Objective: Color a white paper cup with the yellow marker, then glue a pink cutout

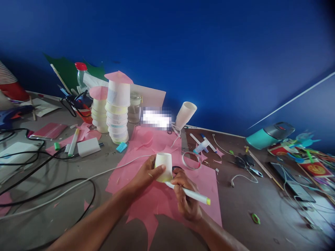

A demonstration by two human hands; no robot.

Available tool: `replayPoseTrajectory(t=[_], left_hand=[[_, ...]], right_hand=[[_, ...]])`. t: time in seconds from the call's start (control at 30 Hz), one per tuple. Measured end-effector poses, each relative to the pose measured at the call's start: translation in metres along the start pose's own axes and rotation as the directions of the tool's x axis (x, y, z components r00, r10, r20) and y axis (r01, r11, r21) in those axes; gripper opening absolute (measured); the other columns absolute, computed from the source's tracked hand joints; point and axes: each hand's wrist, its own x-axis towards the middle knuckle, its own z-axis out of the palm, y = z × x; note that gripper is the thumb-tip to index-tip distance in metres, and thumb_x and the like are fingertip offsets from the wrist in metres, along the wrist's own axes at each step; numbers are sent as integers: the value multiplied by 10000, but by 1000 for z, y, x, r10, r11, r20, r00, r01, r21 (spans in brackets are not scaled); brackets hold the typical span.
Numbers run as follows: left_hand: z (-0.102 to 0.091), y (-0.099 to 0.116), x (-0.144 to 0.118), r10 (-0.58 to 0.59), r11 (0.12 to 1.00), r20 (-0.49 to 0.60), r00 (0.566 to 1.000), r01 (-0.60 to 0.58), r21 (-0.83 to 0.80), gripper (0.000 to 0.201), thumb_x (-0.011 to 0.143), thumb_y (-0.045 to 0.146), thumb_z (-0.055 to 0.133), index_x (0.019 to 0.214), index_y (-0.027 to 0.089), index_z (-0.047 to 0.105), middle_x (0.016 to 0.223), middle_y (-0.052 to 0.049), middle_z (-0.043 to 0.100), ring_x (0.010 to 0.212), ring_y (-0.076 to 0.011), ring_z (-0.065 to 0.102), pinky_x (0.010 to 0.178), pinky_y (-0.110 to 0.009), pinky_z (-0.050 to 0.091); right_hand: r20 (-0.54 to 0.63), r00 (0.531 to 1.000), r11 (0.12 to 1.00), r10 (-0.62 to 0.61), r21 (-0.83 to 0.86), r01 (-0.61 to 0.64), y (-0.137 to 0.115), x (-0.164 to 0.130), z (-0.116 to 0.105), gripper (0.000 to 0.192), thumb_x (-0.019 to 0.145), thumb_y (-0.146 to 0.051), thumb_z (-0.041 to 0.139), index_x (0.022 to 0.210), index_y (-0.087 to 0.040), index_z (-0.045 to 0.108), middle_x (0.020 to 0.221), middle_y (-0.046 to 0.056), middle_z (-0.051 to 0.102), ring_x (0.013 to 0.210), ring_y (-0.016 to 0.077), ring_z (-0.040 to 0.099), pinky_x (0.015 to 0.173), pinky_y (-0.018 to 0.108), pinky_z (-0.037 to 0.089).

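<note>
A paper sheet (pixel 157 195) lies on the bench (pixel 261 216); stacked cups (pixel 117 115) stand behind it, a tape ring (pixel 191 160) on its right part.

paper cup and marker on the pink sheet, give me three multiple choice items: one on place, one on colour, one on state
1. Where is the tape ring?
A. on the pink sheet, beside the cup
B. on top of the cup stacks
C. inside the teal container

2. What colour is the marker's end cap?
A. red
B. yellow-green
C. black

3. How is the paper cup standing?
A. upright, mouth up
B. lying on its side
C. upside down, base up

Answers:
1 A, the ring lies flat on the sheet past the cup.
2 B, the marker in the right hand ends in yellow-green.
3 C, the left hand steadies it narrow end up.
</note>
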Motion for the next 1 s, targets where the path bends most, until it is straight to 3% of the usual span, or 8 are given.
replayPoseTrajectory(t=[0.13, 0.33, 0.5, 0.7, 0.9, 1.0], left_hand=[[1, 3, -1, -8, 1000, -5, 1000, 8, 16, 570, 689, 520, 818, 1049, 143, 589, 822, -21, 617, 708, -166, 567, 612, -262, 430], [2, 5, -2, -1, 999, -4, 1000, 2, 48, 569, 693, 524, 810, 1042, 130, 593, 814, -21, 610, 716, -161, 546, 623, -257, 418], [0, 4, -2, -15, 998, 12, 1000, 14, 69, 585, 701, 539, 797, 1047, 120, 581, 810, -21, 609, 695, -150, 540, 611, -249, 409], [0, 3, -2, -9, 997, 5, 1000, 8, 82, 585, 710, 528, 788, 1079, 129, 572, 863, -37, 618, 749, -175, 569, 643, -269, 439], [0, 2, -1, -8, 996, -11, 1000, 9, 87, 600, 686, 551, 798, 1058, 139, 572, 868, -42, 624, 751, -185, 579, 640, -280, 447], [0, 2, 0, -6, 996, -19, 1000, 8, 87, 611, 678, 565, 800, 1045, 135, 571, 849, -29, 598, 738, -173, 560, 636, -278, 438]], right_hand=[[-106, 993, 999, 47, -16, -49, 1, 0, -1, 178, 997, -247, 446, 943, -239, 616, 804, 40, 647, 928, 237, 643, 787, 381, 516], [8, 1000, 999, -21, -46, 21, -2, 1, -1, 199, 1001, -255, 418, 897, -238, 586, 699, -8, 581, 689, 191, 608, 779, 411, 517], [-84, 996, 998, -2, -70, -4, 1, -1, -1, 171, 995, -231, 431, 955, -243, 597, 802, 26, 641, 885, 227, 645, 819, 411, 531], [52, 998, 998, -30, -60, 33, -6, 3, -2, 191, 1002, -261, 405, 906, -246, 569, 697, -8, 573, 662, 188, 577, 782, 441, 527], [-38, 999, 998, 2, -64, -4, 1, -1, -3, 164, 989, -238, 437, 946, -239, 595, 791, 38, 641, 841, 235, 651, 781, 419, 530], [13, 1000, 1000, -9, 0, 9, -2, 0, -2, 186, 994, -256, 423, 931, -234, 596, 754, 24, 620, 789, 220, 636, 816, 442, 525]])
